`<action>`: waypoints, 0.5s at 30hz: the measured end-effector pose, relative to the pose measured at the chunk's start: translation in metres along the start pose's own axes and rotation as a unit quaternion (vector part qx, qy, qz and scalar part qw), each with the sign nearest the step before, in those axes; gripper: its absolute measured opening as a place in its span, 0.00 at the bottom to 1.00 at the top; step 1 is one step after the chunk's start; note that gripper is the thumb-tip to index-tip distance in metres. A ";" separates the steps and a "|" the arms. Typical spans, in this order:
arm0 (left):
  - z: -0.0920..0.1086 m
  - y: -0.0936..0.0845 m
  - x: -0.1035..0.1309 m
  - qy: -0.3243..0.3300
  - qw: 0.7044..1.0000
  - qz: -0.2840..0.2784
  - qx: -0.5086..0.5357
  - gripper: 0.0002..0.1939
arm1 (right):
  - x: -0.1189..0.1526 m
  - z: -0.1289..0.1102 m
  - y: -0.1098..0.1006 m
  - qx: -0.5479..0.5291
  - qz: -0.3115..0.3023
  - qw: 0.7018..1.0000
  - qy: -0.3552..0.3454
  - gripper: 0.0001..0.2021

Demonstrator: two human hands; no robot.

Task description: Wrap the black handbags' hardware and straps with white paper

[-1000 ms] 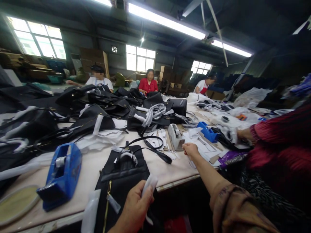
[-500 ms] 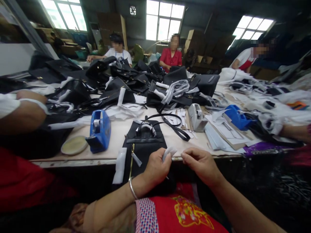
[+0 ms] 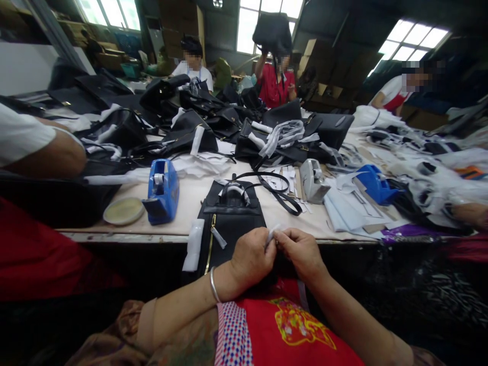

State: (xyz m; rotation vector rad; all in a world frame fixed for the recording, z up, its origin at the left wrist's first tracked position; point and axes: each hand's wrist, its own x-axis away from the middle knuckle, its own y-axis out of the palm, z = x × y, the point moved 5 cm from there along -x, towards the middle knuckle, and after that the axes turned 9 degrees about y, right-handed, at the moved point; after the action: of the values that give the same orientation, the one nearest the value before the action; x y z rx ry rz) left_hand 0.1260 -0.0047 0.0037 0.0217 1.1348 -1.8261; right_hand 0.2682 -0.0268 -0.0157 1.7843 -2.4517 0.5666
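A black backpack-style bag (image 3: 247, 216) lies at the table's front edge, its lower part hanging towards my lap. White wrapping covers its top handle (image 3: 234, 190) and the pull of its gold zipper (image 3: 212, 236). At the bag's right side, my left hand (image 3: 251, 256) is closed on a strip of white wrapping (image 3: 274, 233). My right hand (image 3: 303, 251) meets it there, thumb and fingertips pinched on the same strip. What lies inside the strip is hidden. Another white-wrapped piece (image 3: 193, 245) sticks out at the bag's left side.
A blue tape dispenser (image 3: 163, 190) and a round shallow dish (image 3: 124, 211) stand left of the bag. To the right are a grey tape dispenser (image 3: 313, 180), paper sheets (image 3: 345, 203) and another blue dispenser (image 3: 377, 185). Black bags (image 3: 183, 134) pile up behind. Co-workers surround the table.
My right hand has moved left and now meets my left hand at the white strip. Across the table, a co-worker in red has lifted a black bag high. The view has shifted slightly.
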 end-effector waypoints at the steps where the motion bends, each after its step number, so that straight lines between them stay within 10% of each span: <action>1: 0.002 0.000 0.000 0.008 1.000 0.001 -0.011 0.08 | -0.001 -0.001 0.000 0.001 0.006 1.000 0.003 0.22; 15: -0.012 0.000 -0.001 -0.028 0.994 -0.012 0.103 0.07 | 0.001 -0.002 -0.003 -0.011 -0.050 0.998 0.047 0.17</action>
State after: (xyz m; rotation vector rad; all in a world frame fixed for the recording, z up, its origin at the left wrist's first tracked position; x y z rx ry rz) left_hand 0.1213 0.0044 -0.0024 0.0761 0.9082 -1.9456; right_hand 0.2705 -0.0282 -0.0129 1.8165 -2.2836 0.5973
